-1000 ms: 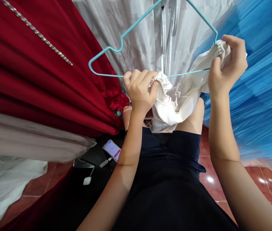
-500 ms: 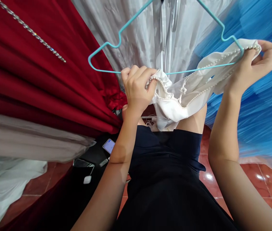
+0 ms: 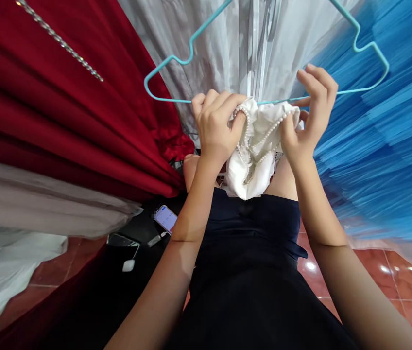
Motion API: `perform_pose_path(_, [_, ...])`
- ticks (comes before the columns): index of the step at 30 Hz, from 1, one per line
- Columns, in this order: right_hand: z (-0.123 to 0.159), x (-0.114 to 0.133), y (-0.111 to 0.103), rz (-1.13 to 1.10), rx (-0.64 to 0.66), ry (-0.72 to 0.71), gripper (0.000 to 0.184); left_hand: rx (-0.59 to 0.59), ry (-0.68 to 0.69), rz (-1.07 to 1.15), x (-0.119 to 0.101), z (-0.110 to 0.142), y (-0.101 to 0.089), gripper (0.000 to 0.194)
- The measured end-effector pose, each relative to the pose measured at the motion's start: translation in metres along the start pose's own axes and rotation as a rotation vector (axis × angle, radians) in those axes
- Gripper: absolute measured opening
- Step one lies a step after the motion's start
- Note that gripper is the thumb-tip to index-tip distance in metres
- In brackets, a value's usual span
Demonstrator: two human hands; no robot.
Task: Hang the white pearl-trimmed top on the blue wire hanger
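A white garment point(image 3: 251, 170) with pearl-beaded edges hangs bunched between my hands, above my lap. My left hand point(image 3: 218, 124) is closed on one beaded edge, its fingers lying over the bottom bar of a light-blue hanger point(image 3: 171, 100). On the other side, my right hand point(image 3: 310, 114) pinches another beaded edge between thumb and finger, with its remaining fingers raised near the bar. The hanger's right end is bare of cloth. Folds hide most of the garment's shape.
Red cloth point(image 3: 82, 112) drapes on the left, and blue pleated fabric point(image 3: 391, 160) fills the right. White fabric point(image 3: 216, 53) hangs behind the hanger. A lit phone point(image 3: 165, 218) and a small white case point(image 3: 128, 265) lie on a black surface at my left. The floor has red tiles point(image 3: 384, 287).
My right hand has moved left from the hanger's right end towards its middle, bringing the beaded edge along. The stretched-out cloth is now bunched. My left hand keeps its hold.
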State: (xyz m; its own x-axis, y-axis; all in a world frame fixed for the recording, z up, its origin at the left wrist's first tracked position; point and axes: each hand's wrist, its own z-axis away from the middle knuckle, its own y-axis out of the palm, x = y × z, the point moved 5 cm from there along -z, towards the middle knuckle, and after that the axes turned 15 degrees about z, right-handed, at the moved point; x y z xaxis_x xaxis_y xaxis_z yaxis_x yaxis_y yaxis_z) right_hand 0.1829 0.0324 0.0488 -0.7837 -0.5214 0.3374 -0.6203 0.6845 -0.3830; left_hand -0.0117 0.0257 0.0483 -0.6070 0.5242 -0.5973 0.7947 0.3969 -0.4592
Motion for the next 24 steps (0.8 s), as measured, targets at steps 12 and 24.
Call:
perform_pose_path(12, [0.004,-0.012,0.019,-0.082,-0.116,0.086,0.030,-0.425,0.008,-0.030,0.004,0.040,-0.013,0.029])
perform_pose_path(24, [-0.006,-0.015,0.016,-0.024,-0.149,0.077,0.024,-0.827,-0.059,0.310,0.135,-0.006,-0.086,0.034])
